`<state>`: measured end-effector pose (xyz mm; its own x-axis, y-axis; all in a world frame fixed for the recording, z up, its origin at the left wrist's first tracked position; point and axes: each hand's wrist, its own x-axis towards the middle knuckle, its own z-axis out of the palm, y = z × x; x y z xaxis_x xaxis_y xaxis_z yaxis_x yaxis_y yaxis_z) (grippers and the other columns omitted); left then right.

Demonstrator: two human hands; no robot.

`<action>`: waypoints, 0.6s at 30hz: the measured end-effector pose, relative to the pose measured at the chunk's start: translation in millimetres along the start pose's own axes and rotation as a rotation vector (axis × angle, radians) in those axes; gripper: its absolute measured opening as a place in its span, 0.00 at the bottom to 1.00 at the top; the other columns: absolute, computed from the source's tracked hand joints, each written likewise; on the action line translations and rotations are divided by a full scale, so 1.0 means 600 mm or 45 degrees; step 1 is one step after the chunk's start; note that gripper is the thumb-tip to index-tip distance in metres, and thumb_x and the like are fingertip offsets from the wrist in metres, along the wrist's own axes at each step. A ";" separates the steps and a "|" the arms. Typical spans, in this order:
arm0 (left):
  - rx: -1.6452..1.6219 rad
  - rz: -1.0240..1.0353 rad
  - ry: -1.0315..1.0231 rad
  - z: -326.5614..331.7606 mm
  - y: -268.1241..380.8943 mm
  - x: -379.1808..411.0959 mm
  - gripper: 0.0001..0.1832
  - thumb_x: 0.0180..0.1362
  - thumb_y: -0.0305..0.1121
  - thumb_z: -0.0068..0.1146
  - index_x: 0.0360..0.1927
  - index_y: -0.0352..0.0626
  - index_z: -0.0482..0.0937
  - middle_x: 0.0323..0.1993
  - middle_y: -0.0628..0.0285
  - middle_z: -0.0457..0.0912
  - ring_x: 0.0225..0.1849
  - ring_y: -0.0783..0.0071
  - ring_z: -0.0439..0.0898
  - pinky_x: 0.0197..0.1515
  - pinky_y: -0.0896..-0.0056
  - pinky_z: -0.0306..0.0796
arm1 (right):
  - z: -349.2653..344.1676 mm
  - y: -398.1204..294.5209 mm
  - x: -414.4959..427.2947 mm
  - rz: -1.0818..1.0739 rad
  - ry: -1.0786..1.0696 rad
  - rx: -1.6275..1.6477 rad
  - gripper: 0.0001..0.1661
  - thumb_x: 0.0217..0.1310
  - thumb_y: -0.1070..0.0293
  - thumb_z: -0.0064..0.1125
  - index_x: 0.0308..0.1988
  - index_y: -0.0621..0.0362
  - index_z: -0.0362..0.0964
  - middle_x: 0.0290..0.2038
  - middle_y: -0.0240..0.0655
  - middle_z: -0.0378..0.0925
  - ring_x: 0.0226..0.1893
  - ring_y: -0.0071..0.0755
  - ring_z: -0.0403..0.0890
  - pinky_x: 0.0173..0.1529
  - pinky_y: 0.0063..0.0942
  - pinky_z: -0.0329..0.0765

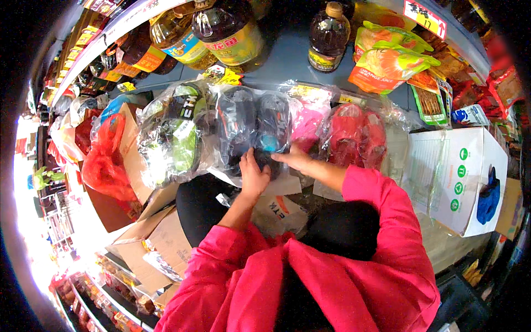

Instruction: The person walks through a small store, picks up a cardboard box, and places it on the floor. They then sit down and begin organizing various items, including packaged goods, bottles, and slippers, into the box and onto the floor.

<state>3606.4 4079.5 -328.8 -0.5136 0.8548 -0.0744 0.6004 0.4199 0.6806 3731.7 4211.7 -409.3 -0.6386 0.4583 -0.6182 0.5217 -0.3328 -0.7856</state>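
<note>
A pair of dark slippers in a clear plastic bag lies in front of me, with a light blue patch near its closer end. My left hand grips that closer end, fingers over the bag. From the other side my right hand holds it, thumb on top and other fingers partly hidden. To the left are bagged black-and-green slippers. Bagged pink footwear and red slippers sit to the right. Below my hands lies a printed plastic bag, between my knees.
Large cooking oil bottles, a dark bottle and orange juice pouches stand on the shelf beyond. A white carton is at right. Open cardboard boxes and a red plastic bag crowd the left.
</note>
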 end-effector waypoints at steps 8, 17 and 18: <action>-0.958 -0.264 -0.544 -0.108 0.095 -0.036 0.33 0.49 0.19 0.52 0.61 0.35 0.57 0.53 0.53 0.63 0.48 0.66 0.71 0.48 0.69 0.69 | -0.062 -0.110 -0.153 -0.157 0.074 0.004 0.27 0.50 0.66 0.56 0.51 0.66 0.64 0.42 0.39 0.73 0.42 0.29 0.72 0.48 0.29 0.69; -1.258 0.190 -0.557 -0.131 0.179 -0.061 0.19 0.57 0.21 0.50 0.53 0.40 0.66 0.47 0.59 0.74 0.42 0.74 0.74 0.34 0.74 0.74 | -0.235 -0.031 -0.319 -0.433 0.743 -0.213 0.32 0.53 0.69 0.52 0.58 0.65 0.56 0.54 0.43 0.66 0.54 0.41 0.66 0.60 0.33 0.59; -1.149 0.209 -0.322 -0.133 0.188 -0.044 0.11 0.59 0.22 0.48 0.46 0.40 0.72 0.37 0.65 0.77 0.37 0.79 0.74 0.38 0.77 0.71 | -0.265 -0.011 -0.352 -0.346 0.814 -0.081 0.31 0.53 0.69 0.52 0.57 0.64 0.58 0.52 0.41 0.68 0.52 0.38 0.67 0.58 0.32 0.61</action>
<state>3638.6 4079.8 -191.9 -0.2538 0.9672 -0.0114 -0.1009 -0.0148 0.9948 3953.1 4248.1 -269.0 -0.3029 0.9203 -0.2476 0.4349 -0.0977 -0.8952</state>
